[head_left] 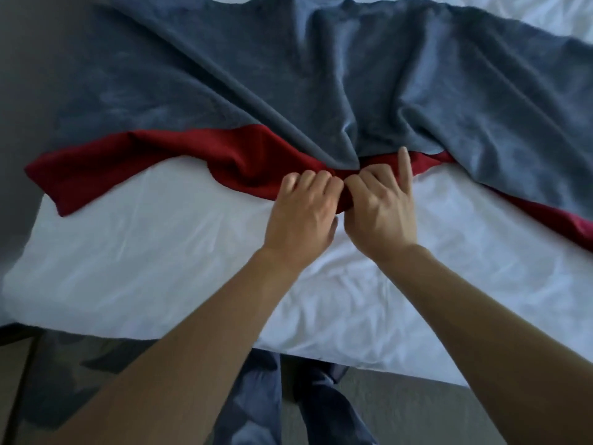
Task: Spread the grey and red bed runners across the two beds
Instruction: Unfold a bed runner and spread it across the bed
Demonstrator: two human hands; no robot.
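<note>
A wide grey runner lies wrinkled across the white bed, covering its far part. From under its near edge a red runner shows as a band from the left end to the right edge. My left hand and my right hand sit side by side at the middle of the red band, both with fingers curled into a bunched fold of the red cloth. The little finger of my right hand points straight out toward the grey edge. Most of the red runner is hidden beneath the grey one.
The bed's near edge runs across the lower view, with grey carpet and my legs below it. A dark wall or floor area lies past the bed's left end. More white bedding shows at the top right.
</note>
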